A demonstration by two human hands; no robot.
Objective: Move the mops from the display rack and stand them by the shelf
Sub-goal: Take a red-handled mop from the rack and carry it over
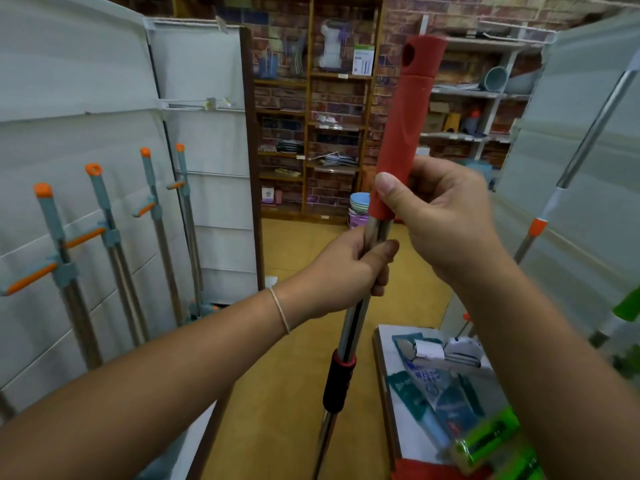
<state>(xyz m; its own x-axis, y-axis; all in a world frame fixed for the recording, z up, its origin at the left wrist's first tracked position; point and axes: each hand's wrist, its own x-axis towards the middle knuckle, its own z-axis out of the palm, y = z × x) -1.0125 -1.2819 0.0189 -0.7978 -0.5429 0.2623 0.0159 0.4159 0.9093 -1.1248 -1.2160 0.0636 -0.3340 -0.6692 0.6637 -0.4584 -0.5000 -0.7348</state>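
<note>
I hold a mop point(403, 133) upright in front of me; it has a red grip on top, a steel pole and a black-and-red collar lower down. My left hand point(349, 268) is wrapped around the steel pole just below the red grip. My right hand point(446, 216) grips the bottom of the red grip, thumb pressed on its front. The mop's head is out of view below. Several grey mops with orange caps point(104, 237) lean against the white covered shelf point(86, 133) on the left.
Another steel pole with an orange collar point(554, 188) leans on the white covering at the right. A low white box point(415, 393) with packaged goods sits on the yellow floor at the lower right. Wooden shelves point(311, 116) stand against the brick wall ahead, with stacked buckets point(358, 209) at their foot.
</note>
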